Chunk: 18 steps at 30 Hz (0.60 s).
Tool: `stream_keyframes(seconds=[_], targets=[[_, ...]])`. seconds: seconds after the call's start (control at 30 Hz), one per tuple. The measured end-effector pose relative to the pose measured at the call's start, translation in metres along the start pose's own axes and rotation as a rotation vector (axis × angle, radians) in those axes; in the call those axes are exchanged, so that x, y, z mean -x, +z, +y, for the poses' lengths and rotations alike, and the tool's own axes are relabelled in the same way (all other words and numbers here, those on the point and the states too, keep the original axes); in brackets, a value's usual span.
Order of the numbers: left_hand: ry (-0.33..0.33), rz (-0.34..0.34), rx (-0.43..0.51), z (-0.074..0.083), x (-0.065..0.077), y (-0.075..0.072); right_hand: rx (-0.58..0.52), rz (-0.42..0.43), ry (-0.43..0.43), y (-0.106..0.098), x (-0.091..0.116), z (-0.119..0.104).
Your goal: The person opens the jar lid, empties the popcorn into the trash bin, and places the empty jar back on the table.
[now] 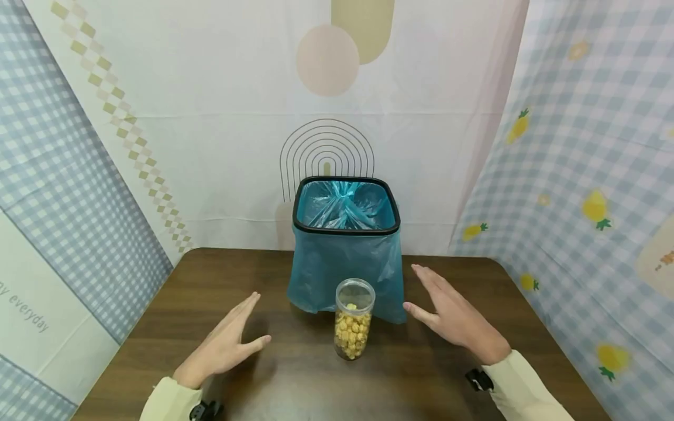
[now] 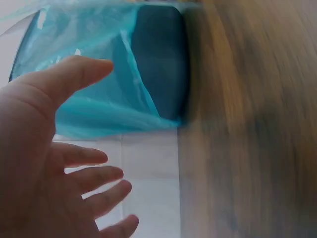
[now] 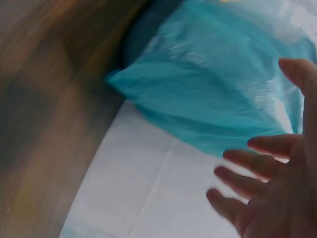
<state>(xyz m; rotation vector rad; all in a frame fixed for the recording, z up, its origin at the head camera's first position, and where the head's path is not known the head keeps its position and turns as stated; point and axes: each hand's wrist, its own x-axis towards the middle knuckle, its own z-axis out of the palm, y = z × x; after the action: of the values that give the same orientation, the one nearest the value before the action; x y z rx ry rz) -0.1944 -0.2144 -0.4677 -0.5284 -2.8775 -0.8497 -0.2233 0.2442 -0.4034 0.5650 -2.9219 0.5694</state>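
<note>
A trash can [image 1: 347,233] with a black rim stands at the back of the table, lined with a blue plastic bag [image 1: 342,263] that hangs over its outside. Inside the can, the bag is gathered into a twisted bunch. In front of it stands a clear plastic jar [image 1: 354,318], partly filled with yellow popcorn [image 1: 352,333]. My left hand [image 1: 223,345] hovers to the left of the jar, fingers extended and thumb apart. On the other side, my right hand [image 1: 453,310] is held near the bag's right side, likewise spread. Neither hand holds anything.
The brown wooden table [image 1: 295,386] ends in front of a pale patterned cloth [image 1: 226,164]. Blue checked cloths hang at both sides, the right one [image 1: 568,234] printed with yellow fruit. Dark straps circle both wrists.
</note>
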Motion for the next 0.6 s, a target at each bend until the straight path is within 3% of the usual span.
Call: stream_keyframes(seconds=[0.3, 0.47, 0.6], targets=[[0.056, 0.068, 0.223, 0.029, -0.011, 0.005, -0.129, 0.106, -0.185, -0.013, -0.008, -0.031], [0.119, 0.122, 0.318, 0.046, -0.022, 0.012, -0.161, 0.091, -0.247, -0.008, -0.021, -0.047], [0.153, 0.097, 0.423, 0.057, -0.033, 0.024, -0.167, 0.078, -0.261, 0.0, -0.03, -0.054]])
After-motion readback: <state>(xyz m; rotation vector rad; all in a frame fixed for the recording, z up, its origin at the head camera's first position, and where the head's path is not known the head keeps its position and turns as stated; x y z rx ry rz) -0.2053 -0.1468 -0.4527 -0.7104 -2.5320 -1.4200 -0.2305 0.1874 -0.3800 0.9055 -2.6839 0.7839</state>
